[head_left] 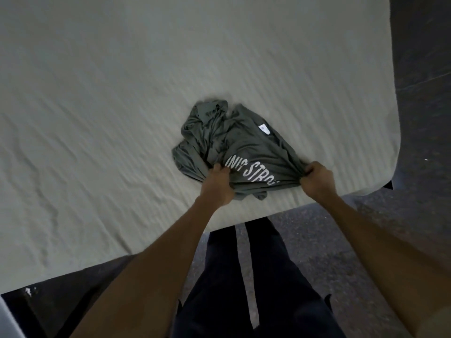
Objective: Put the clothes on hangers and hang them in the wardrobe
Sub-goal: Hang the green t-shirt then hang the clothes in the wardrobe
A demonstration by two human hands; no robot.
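A crumpled grey-green T-shirt [234,140] with white lettering and a small white neck label lies on the bed near its front right corner. My left hand [218,185] grips a bunch of the shirt's fabric at its near left side. My right hand [317,179] pinches the fabric at the shirt's near right edge, and the cloth is pulled taut between the two hands. No hanger and no wardrobe are in view.
The bed [122,106] has a wrinkled pale sheet and fills most of the view. Dark speckled floor [415,215] runs along its right and front edges. My legs in dark trousers [256,276] stand at the bed's front edge.
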